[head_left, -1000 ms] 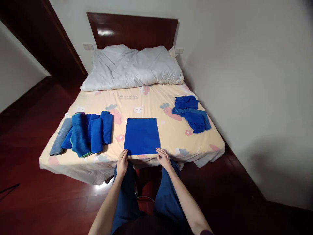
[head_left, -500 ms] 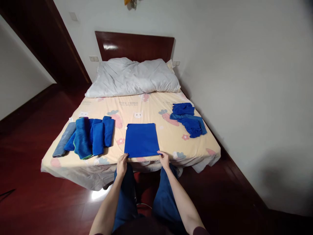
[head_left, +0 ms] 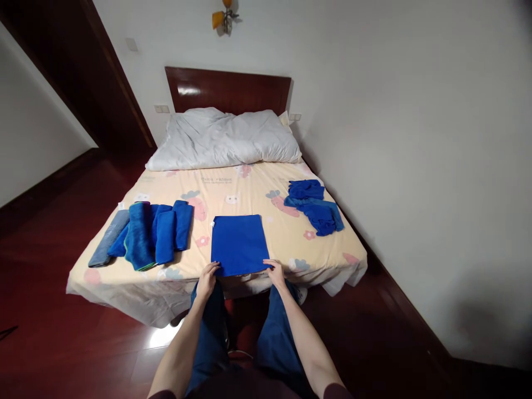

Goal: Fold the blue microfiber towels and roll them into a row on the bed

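A blue towel (head_left: 238,244) lies flat and square on the near part of the bed (head_left: 249,194). My left hand (head_left: 206,280) pinches its near left corner. Its near right corner is held the same way by my right hand (head_left: 275,272). Both hands sit at the bed's near edge, and my knees in blue trousers are just below them.
Several folded blue and grey towels (head_left: 145,233) lie in a row on the bed's left side. A loose heap of blue towels (head_left: 315,206) sits at the right edge by the wall. A white duvet (head_left: 224,138) is bunched against the headboard. Dark wooden floor surrounds the bed.
The view has tilted up and drawn back a little. My fingers have closed from lying on the towel's near edge to holding its near corners; the towel itself has stayed put.
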`<state>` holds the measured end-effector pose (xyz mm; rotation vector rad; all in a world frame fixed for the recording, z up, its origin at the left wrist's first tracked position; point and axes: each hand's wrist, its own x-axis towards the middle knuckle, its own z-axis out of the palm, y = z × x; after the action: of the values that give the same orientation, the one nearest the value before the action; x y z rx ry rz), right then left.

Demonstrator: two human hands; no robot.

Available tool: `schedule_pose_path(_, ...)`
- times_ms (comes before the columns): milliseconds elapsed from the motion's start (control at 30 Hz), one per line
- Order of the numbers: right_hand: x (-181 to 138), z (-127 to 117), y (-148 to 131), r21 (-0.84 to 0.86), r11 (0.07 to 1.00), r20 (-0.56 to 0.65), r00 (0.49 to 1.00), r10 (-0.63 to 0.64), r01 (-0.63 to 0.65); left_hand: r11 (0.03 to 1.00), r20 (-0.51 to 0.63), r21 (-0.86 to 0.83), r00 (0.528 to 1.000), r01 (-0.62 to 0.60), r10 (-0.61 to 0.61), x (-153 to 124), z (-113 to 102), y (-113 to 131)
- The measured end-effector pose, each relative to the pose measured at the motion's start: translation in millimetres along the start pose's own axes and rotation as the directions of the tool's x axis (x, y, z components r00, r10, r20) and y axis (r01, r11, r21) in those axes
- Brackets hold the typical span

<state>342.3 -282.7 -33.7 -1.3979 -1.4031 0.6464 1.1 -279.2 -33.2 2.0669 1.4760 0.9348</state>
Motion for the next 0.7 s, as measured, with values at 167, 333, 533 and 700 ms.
schedule_pose_path(167, -2, -3, 0, 0.011, 0.998, -0.005, 0.998, 0.059, -0.059, 0.995, -0.05, -0.045, 0.995, 0.084, -0.087, -2, 1, -5)
schedule_pose_path(333, -5, -4, 4, 0.037, 0.997, -0.025, 0.997, 0.07, -0.069, 0.986, -0.088, -0.075, 0.983, 0.152, -0.158, -2, 1, -7)
schedule_pose_path(533, 1, 4, 12, 0.038, 0.995, -0.005, 0.996, 0.091, -0.091, 0.97, -0.163, -0.067, 0.957, 0.234, -0.242, 2, 3, -11)
schedule_pose_path(700, 4, 8, 21, -0.052, 0.995, -0.08, 0.994, 0.079, -0.083, 0.974, -0.184, -0.019, 0.957, 0.224, -0.224, 3, 1, -13)
